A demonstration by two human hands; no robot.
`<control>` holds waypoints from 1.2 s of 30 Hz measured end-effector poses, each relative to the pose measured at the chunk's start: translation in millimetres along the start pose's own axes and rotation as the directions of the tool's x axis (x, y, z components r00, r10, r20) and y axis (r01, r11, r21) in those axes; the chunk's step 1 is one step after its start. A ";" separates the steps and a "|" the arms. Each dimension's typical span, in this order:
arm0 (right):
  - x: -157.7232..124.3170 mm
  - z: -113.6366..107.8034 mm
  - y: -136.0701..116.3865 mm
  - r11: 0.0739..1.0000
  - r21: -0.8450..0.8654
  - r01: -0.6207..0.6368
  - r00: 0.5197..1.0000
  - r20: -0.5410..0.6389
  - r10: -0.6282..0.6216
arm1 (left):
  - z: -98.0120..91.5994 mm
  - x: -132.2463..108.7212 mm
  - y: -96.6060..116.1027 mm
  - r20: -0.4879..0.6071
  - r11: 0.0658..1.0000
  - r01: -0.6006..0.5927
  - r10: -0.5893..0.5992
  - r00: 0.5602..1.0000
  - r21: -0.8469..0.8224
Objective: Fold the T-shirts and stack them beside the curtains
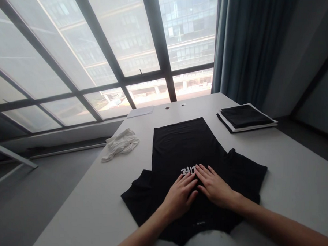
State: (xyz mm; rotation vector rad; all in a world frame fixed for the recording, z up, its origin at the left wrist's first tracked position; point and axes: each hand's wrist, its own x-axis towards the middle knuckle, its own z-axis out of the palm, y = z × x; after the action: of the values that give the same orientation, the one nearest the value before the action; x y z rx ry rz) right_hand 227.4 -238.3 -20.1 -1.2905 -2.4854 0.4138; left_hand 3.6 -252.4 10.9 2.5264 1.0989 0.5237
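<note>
A black T-shirt (181,147) is spread on the white table, its hem toward the window and its neck end toward me. White lettering shows on its chest, partly covered by my fingers. My left hand (181,193) lies flat on the cloth just below the lettering, fingers stretched out. Beside it, my right hand (213,184) also rests flat, with its fingertips at the lettering's right end. The fingertips of both hands almost meet. Both sleeves stick out to the sides, a little creased. Neither hand grips the cloth.
A stack of folded black and white clothes (246,117) sits at the table's right side. On the left lies a crumpled white cloth (120,144). White paper (140,112) rests at the table's far edge (195,99), near the window. A blue curtain (239,42) hangs behind.
</note>
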 end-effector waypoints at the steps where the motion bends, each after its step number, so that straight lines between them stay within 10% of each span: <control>1: -0.3 0.0 0.4 1.000 0.016 0.003 1.000 -0.006 -0.002 | -2.3 1.2 -1.4 -0.056 0.997 0.015 -0.019 0.998 -0.072; 4: -1.4 -0.6 0.6 0.998 0.061 0.000 0.999 -0.034 0.002 | -4.0 2.4 -9.0 -0.167 0.971 0.067 -0.107 0.980 -0.229; 36: -6.7 -7.5 -10.0 0.996 0.087 0.021 0.999 0.032 -0.024 | -11.9 0.8 -9.1 -0.026 0.935 0.115 -0.131 0.991 -0.336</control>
State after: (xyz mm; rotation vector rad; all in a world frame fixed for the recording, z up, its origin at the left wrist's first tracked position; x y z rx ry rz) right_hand 226.7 -248.5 -10.3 -1.2306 -2.4774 0.5351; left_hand -7.0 -244.1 17.5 2.1481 1.0740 0.6767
